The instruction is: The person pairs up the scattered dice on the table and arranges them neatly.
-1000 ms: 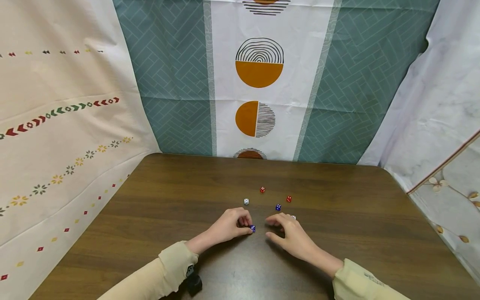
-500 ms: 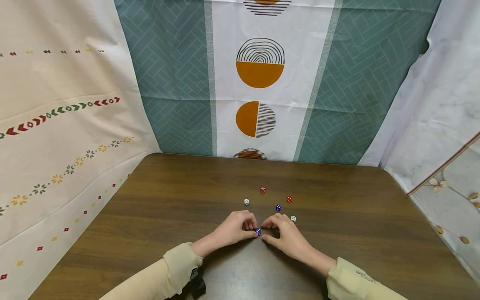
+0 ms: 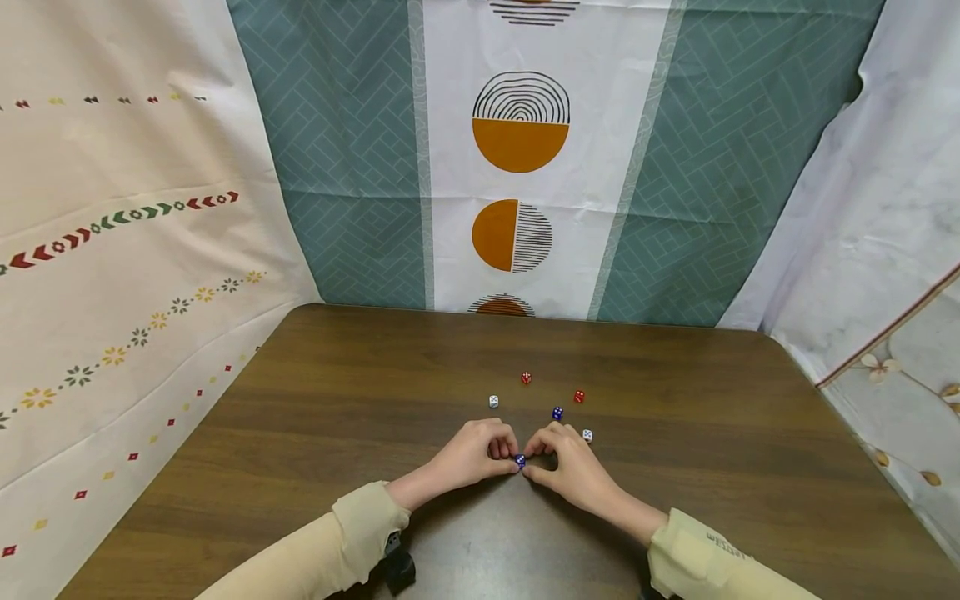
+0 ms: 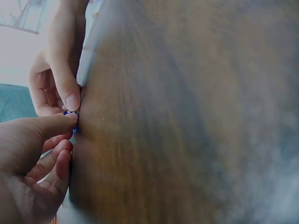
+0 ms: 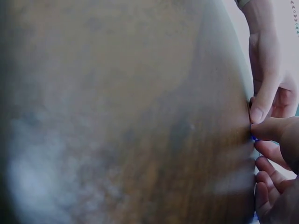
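Midway between the left and right edges of the dark brown wood-grain tabletop [image 3: 360,367], one small blue cubic die with white pips [image 3: 521,461] sits at the fingertips. The left hand [image 3: 472,454] pinches it by thumb and finger; the right hand [image 3: 577,471] appears to pinch its opposite side, presumably because so tiny a cube takes only fingertips. Whether it touches the wood cannot be told. Toward the far edge, red cubic dice [image 3: 580,397], white cubic dice [image 3: 493,402] and a second blue die [image 3: 557,412] lie apart, ungripped.
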Demonstrator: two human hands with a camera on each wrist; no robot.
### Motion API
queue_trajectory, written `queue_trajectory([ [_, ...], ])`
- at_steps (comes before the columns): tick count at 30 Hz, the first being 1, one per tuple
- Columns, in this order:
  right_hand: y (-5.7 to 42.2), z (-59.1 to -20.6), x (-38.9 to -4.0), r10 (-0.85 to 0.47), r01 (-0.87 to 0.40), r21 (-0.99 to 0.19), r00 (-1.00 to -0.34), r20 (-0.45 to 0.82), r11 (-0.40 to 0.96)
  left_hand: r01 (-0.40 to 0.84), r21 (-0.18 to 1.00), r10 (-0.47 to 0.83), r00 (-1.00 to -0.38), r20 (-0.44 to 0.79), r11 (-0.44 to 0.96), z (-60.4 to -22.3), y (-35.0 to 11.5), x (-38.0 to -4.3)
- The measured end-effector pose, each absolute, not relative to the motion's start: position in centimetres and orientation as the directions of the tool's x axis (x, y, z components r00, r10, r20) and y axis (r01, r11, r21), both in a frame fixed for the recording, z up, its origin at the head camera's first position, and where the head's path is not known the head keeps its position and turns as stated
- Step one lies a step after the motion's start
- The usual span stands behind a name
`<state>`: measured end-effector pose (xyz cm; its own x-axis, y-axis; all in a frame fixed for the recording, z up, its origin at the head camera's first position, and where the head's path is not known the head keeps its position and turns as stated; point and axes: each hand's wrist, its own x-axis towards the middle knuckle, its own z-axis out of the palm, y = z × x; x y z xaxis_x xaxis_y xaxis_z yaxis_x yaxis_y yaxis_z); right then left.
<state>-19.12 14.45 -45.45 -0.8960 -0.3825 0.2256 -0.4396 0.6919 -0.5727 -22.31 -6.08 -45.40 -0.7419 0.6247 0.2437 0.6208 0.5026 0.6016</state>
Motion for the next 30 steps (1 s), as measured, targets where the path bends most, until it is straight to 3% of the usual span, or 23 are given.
queue_trajectory([
  [30, 14.99, -45.31, -19.89, -0.424, -0.447, -0.590, -0.886, 0.188, 0.672, 0.565, 0.636, 0.606, -0.773, 0.187, 0.526, -45.62, -5.68, -22.63],
])
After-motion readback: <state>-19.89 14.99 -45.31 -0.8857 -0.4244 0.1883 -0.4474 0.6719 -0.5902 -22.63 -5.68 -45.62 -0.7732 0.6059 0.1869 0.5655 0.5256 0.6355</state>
